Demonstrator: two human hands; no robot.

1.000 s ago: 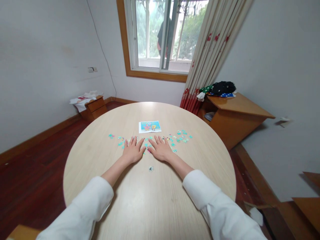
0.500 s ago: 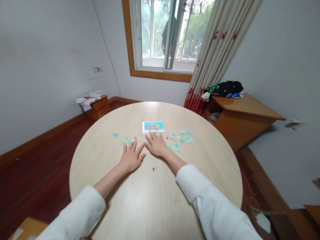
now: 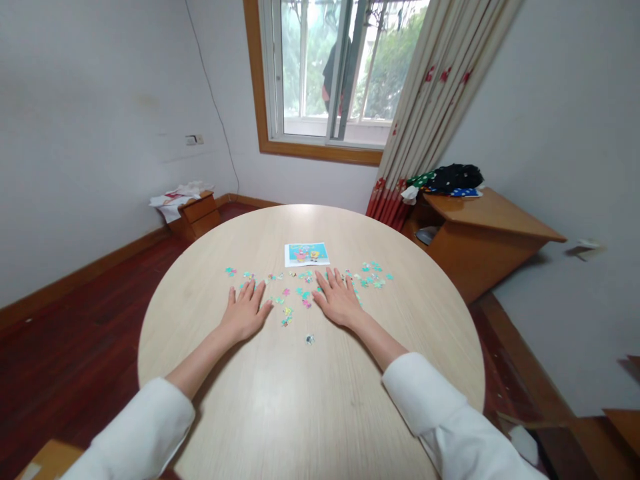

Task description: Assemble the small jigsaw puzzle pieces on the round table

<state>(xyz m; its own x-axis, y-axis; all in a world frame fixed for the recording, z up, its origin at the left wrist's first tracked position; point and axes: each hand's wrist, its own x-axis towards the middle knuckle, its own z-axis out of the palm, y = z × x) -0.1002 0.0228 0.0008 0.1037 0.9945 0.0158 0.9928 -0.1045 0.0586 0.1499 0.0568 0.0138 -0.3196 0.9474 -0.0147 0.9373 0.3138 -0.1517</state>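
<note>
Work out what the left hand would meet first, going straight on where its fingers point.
The left hand would likely meet puzzle pieces just ahead of it first; depth there is hard to judge.

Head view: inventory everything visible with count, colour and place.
Round table: one, pale wood, centre.
Puzzle pieces: many, mostly teal, some pink, on table.
Picture sheet: one, blue and white, beyond pieces.
Window: one, brown-framed, far wall.
Curtain: one, cream and red, by window.
Large cabinet: one, brown, right.
Cloth pile: one, black, green, blue, atop it.
Small cabinet: one, brown, far left.
Fabric: count unclear, white and red, atop it.
Cable: one, grey, left of window.
Floor: one, dark red, below.
Sleeves: two, white, lower corners.
Left hand: one, bare, spread beside pieces.
Right hand: one, bare, spread among pieces.
</note>
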